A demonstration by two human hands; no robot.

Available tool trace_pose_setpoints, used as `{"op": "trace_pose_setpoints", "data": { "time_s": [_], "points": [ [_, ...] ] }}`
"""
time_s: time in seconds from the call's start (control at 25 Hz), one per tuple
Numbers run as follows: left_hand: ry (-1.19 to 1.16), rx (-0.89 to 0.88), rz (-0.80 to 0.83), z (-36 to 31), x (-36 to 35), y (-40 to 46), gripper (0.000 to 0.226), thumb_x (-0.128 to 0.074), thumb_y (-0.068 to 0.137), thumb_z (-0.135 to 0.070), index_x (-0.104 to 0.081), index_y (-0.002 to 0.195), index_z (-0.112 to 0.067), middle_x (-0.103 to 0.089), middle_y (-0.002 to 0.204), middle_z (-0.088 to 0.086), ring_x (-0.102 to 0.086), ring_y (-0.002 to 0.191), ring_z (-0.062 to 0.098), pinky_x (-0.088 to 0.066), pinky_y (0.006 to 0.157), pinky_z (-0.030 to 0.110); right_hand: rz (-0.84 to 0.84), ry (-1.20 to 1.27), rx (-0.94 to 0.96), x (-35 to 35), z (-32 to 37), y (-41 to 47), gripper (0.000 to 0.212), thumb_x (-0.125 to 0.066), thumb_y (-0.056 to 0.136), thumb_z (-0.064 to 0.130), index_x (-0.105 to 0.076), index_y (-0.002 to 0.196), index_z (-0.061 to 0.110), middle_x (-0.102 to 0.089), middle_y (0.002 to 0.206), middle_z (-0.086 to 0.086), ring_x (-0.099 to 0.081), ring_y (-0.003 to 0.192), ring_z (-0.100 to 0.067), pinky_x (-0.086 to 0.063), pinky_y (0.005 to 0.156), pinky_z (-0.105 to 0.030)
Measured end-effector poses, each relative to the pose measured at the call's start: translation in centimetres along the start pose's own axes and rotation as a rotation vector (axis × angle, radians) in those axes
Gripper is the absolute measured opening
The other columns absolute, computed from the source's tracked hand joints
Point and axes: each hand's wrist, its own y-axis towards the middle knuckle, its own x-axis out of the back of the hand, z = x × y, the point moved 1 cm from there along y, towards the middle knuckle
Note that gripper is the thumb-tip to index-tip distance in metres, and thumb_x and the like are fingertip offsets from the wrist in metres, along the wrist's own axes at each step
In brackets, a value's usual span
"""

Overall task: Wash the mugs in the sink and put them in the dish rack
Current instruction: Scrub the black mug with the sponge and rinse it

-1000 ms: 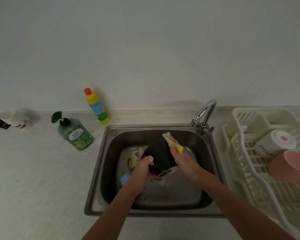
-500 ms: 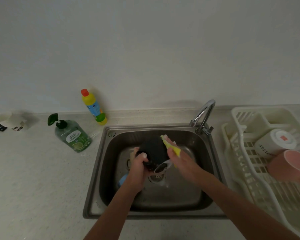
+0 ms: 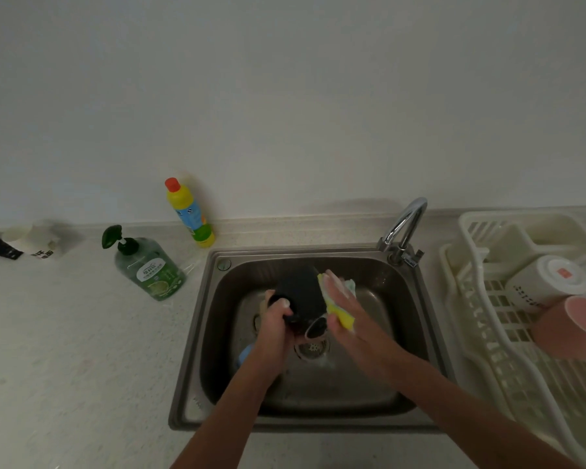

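1. Both hands are being held over the sink (image 3: 203,336): the left hand (image 3: 273,328) is gripping the black mug (image 3: 300,296), fingers curled round its lower wall, while the right hand (image 3: 347,319) is pressing the yellow sponge (image 3: 332,308) against the mug's side with fingers nearly straight.
2. The black mug is being held tilted above the drain (image 3: 312,348), its mouth turned toward the person. A blue item (image 3: 246,355) is lying in the basin beneath the left wrist; whether it is a mug cannot be told.
3. The dish rack (image 3: 454,299) is standing just right of the sink and is already holding a white mug (image 3: 542,282) and a pink mug (image 3: 572,324).
4. For good scrubbing, the mug is best rotated by the left hand while the sponge is being swept along the full wall, then the rim and inside.
5. Room is being limited at the back by the faucet (image 3: 405,225) and the basin wall; open space is judged to lie toward the near basin edge.
6. A green soap dispenser (image 3: 148,265) and a yellow bottle (image 3: 188,211) are standing on the counter (image 3: 65,350) at left.
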Motion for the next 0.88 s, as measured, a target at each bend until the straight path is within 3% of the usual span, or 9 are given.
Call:
{"op": "trace_pose_setpoints", "data": {
  "time_s": [0.08, 0.16, 0.24, 0.36, 0.44, 0.56, 0.72, 0.8, 0.88],
  "points": [
    [0.063, 0.028, 0.010, 0.1, -0.3, -0.5, 0.059, -0.050, 0.075, -0.014, -0.039, 0.133, -0.007, -0.057, 0.119, 0.023, -0.063, 0.095, 0.034, -0.058, 0.058, 0.041, 0.025, -0.158, 0.065, 0.5, -0.3, 0.7, 0.059, -0.039, 0.102, 0.045, -0.011, 0.154, 0.046, 0.004, 0.160, 0.030, 0.002, 0.150, -0.001, -0.023, 0.116, -0.029],
    [0.119, 0.020, 0.032, 0.0, -0.5, -0.8, 0.067, -0.052, 0.066, -0.018, -0.038, 0.131, -0.007, -0.057, 0.119, 0.023, -0.064, 0.094, 0.034, -0.058, 0.058, 0.040, 0.035, -0.108, 0.022, 1.3, -0.3, 1.3, 0.057, -0.037, 0.104, 0.044, -0.009, 0.153, 0.047, 0.003, 0.160, 0.030, -0.004, 0.149, 0.002, -0.023, 0.120, -0.032],
    [0.176, 0.023, 0.050, -0.4, -0.5, -0.8, 0.060, -0.052, 0.072, -0.016, -0.038, 0.130, -0.008, -0.054, 0.120, 0.023, -0.062, 0.095, 0.035, -0.058, 0.057, 0.040, 0.033, 0.102, -0.057, 1.8, -0.7, 1.1, 0.053, -0.032, 0.103, 0.048, -0.007, 0.149, 0.052, -0.004, 0.162, 0.023, -0.016, 0.140, 0.013, -0.025, 0.119, -0.023],
    [0.063, 0.012, 0.080, -0.9, -0.4, -0.8, 0.049, -0.048, 0.081, -0.014, -0.040, 0.128, -0.008, -0.054, 0.122, 0.024, -0.061, 0.100, 0.039, -0.059, 0.066, 0.053, 0.032, 0.252, -0.130, 1.4, -1.0, 0.1, 0.047, -0.029, 0.097, 0.064, -0.006, 0.136, 0.070, -0.012, 0.161, 0.016, -0.024, 0.143, -0.002, -0.026, 0.117, -0.025],
    [0.049, -0.003, 0.068, -1.2, -0.2, -0.3, 0.039, -0.043, 0.086, -0.009, -0.042, 0.125, -0.009, -0.057, 0.116, 0.022, -0.062, 0.097, 0.037, -0.059, 0.066, 0.053, -0.007, 0.115, -0.042, 0.4, -0.3, -0.3, 0.053, -0.036, 0.099, 0.055, -0.005, 0.143, 0.063, -0.001, 0.159, 0.027, -0.007, 0.148, -0.002, -0.019, 0.114, -0.022],
    [0.260, 0.017, 0.054, -0.1, -0.9, -0.1, 0.033, -0.044, 0.086, -0.003, -0.041, 0.118, -0.008, -0.056, 0.110, 0.020, -0.060, 0.092, 0.030, -0.056, 0.057, 0.035, -0.041, -0.206, 0.101, 0.1, 0.7, 0.6, 0.058, -0.044, 0.103, 0.038, -0.015, 0.153, 0.045, 0.004, 0.158, 0.035, 0.005, 0.150, -0.001, -0.020, 0.116, -0.028],
    [0.061, 0.100, 0.045, 0.7, -1.2, -1.2, 0.071, -0.053, 0.065, -0.016, -0.042, 0.135, -0.005, -0.056, 0.121, 0.025, -0.062, 0.097, 0.034, -0.058, 0.058, 0.037, -0.073, 0.094, -0.121, 2.3, -0.3, 1.4, 0.052, -0.031, 0.100, 0.054, -0.019, 0.150, 0.052, -0.018, 0.162, 0.015, -0.028, 0.139, -0.001, -0.031, 0.113, -0.025],
    [-0.089, 0.060, 0.029, 0.0, -0.7, -0.8, 0.060, -0.051, 0.076, -0.014, -0.044, 0.135, -0.002, -0.058, 0.117, 0.025, -0.064, 0.095, 0.036, -0.059, 0.059, 0.043, -0.049, 0.195, -0.163, 1.6, -1.1, 0.0, 0.045, -0.031, 0.101, 0.054, -0.016, 0.143, 0.060, -0.025, 0.158, 0.013, -0.031, 0.142, -0.009, -0.032, 0.114, -0.029],
    [-0.046, 0.028, 0.013, -0.7, -0.6, -0.4, 0.041, -0.040, 0.090, -0.007, -0.043, 0.131, -0.005, -0.058, 0.119, 0.026, -0.063, 0.097, 0.039, -0.059, 0.062, 0.050, -0.055, 0.102, -0.047, 0.3, -1.3, -1.1, 0.052, -0.036, 0.101, 0.049, -0.010, 0.146, 0.060, -0.018, 0.157, 0.027, -0.019, 0.150, -0.016, -0.030, 0.117, -0.033]
  ]
}}
